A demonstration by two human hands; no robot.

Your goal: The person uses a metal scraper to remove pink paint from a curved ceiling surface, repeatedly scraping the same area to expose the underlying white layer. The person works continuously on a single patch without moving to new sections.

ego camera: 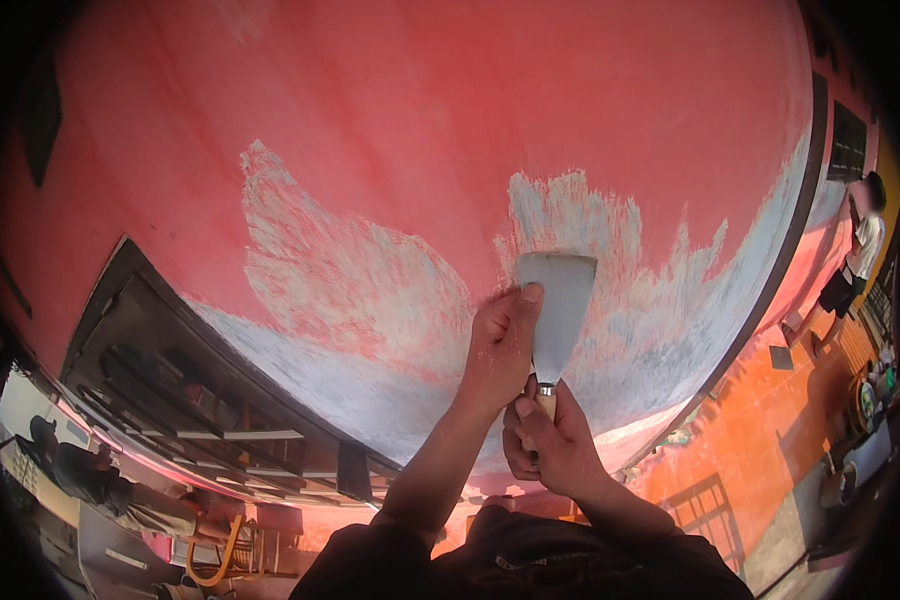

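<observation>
My right hand [551, 442] grips the light wooden handle of a broad metal scraper [565, 300], its blade pointing up at the wall. On the blade's left edge lies the thumb of my left hand [502, 352]; the other fingers of that hand are curled behind or beside the blade, partly hidden. Both hands and forearms carry specks of pale dust. Around the blade the red painted wall [435, 112] shows rough patches where pale grey and bluish layers are exposed. Whether the blade's edge touches the wall cannot be told.
A window with dark bars [195, 397] lies at lower left, and a dark wall edge [776, 285] curves down the right. One person [859, 255] stands at far right, another [97, 476] at lower left near a chair [229, 555]. Orange floor [750, 442] shows at lower right.
</observation>
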